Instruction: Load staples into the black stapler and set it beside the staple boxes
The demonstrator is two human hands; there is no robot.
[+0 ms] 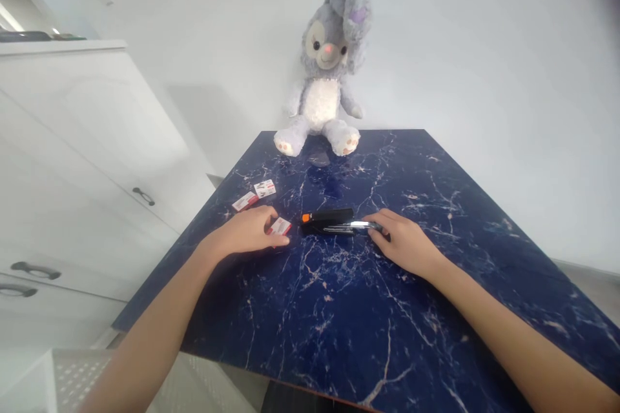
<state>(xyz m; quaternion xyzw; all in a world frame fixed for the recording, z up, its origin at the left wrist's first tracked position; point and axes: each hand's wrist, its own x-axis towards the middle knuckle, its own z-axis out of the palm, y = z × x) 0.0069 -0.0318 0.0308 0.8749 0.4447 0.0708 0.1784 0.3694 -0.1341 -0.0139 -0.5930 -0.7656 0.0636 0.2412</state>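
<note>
My left hand is closed around a small red-and-white box, thumb on the near side and fingers on the far side. Just right of it lies a black stapler with an orange end, flat on the blue marbled table. A shiny metal part sticks out from the stapler's right side. The fingers of my right hand are closed on the end of that part; the fingertips are partly hidden. Two more red-and-white boxes, a nearer one and a farther one, lie beyond my left hand.
A grey plush rabbit sits at the table's far edge against the white wall. White cabinets with dark handles stand along the left. A white perforated basket is below the table at the lower left.
</note>
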